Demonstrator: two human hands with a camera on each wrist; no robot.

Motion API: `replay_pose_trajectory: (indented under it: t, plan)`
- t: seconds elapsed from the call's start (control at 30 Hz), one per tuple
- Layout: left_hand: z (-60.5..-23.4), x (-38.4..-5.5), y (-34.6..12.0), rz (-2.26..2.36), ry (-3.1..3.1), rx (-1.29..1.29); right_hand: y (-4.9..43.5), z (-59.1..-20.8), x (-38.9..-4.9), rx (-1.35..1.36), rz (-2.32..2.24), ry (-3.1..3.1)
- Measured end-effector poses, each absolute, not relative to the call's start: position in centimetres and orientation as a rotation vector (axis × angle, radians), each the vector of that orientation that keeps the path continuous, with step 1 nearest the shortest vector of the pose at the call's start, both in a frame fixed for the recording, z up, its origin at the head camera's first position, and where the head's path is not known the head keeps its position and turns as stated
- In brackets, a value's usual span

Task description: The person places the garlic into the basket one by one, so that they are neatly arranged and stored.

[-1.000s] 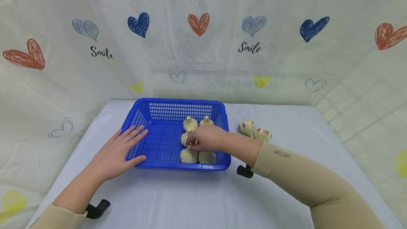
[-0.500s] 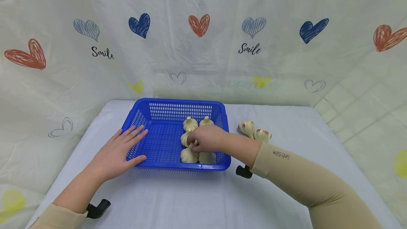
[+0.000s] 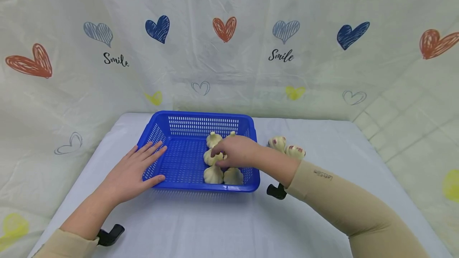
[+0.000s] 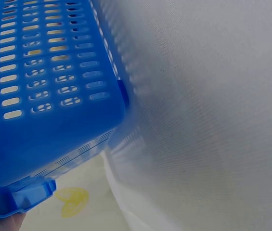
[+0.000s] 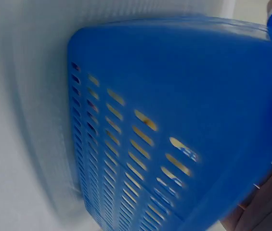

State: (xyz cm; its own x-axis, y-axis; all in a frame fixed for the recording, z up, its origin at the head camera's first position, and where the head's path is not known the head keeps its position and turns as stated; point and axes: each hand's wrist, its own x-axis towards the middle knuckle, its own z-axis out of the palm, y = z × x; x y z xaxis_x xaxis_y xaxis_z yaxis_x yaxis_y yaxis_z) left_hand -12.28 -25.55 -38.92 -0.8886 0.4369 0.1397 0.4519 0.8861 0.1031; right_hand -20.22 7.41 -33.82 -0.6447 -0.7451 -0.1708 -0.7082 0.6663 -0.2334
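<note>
A blue plastic basket (image 3: pixel 183 187) with slotted walls stands on the table. Along its right side lie several white garlic bulbs, among them a near-left bulb (image 3: pixel 213 175), a near-right bulb (image 3: pixel 233 176) and a far bulb (image 3: pixel 213 139). My right hand (image 3: pixel 239 152) is over them with thumb and fingers apart, just above a middle bulb (image 3: pixel 211 157); what lies under the palm is hidden. My left hand (image 3: pixel 130 175) rests with straight, spread fingers on the basket's left rim. Both wrist views show mostly the basket's outer wall (image 4: pixel 54 139).
Two garlic bulbs with reddish marks, a left one (image 3: pixel 277 143) and a right one (image 3: pixel 295 152), lie on the white cloth (image 3: pixel 201 226) right of the basket. A patterned curtain (image 3: pixel 229 67) hangs behind the table.
My right hand has let go of a garlic bulb in the basket, its fingers parting and rising slightly. The left hand stays on the rim.
</note>
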Motion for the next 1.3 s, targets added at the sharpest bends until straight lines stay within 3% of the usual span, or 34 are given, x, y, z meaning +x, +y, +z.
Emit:
replay_pose_trajectory:
  t: [0.4,1.3]
  plan:
    - [-39.3,-12.4,-25.9,-0.195,-2.946,-0.692,10.5,-31.8,-21.0,-1.102,-0.440,2.681]
    - [-39.1,-12.4,-25.6,-0.195,-2.953,-0.693,25.0,-34.8,-20.9,-0.720,-0.581,2.884]
